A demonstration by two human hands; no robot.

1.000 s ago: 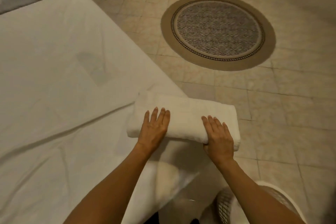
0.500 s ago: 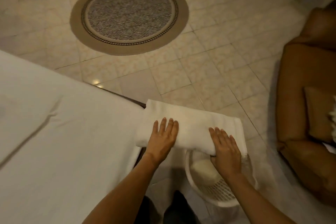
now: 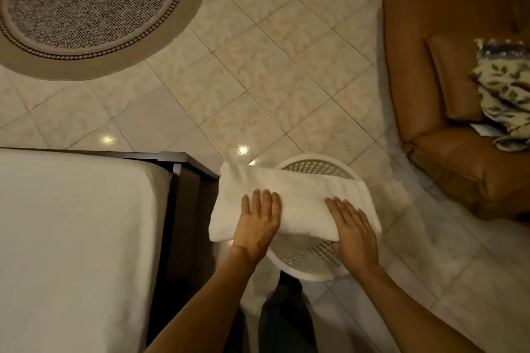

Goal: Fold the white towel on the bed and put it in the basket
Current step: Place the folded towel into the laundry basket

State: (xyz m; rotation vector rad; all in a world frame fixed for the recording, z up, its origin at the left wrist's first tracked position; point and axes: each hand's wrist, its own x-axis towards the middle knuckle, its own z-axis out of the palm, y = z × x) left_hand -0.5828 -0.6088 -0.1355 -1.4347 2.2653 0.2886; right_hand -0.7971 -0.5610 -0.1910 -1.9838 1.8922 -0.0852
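White towel (image 3: 289, 198) is folded. We hold it with our left hand (image 3: 258, 221) and right hand (image 3: 351, 231), fingers flat on top, thumbs hidden, so it stays neat. Right under our hands waits the basket (image 3: 312, 274).

White towel (image 3: 298, 198): folded into a thick oblong bundle, off the bed (image 3: 71, 238), held roughly level above the basket (image 3: 312, 271). It spanned most of the basket's opening, its left end overhanging toward the bed corner. Basket: white, round, lattice-walled plastic, upright on the tile floor just beside the bed's dark frame. Bed: white sheet, flat.
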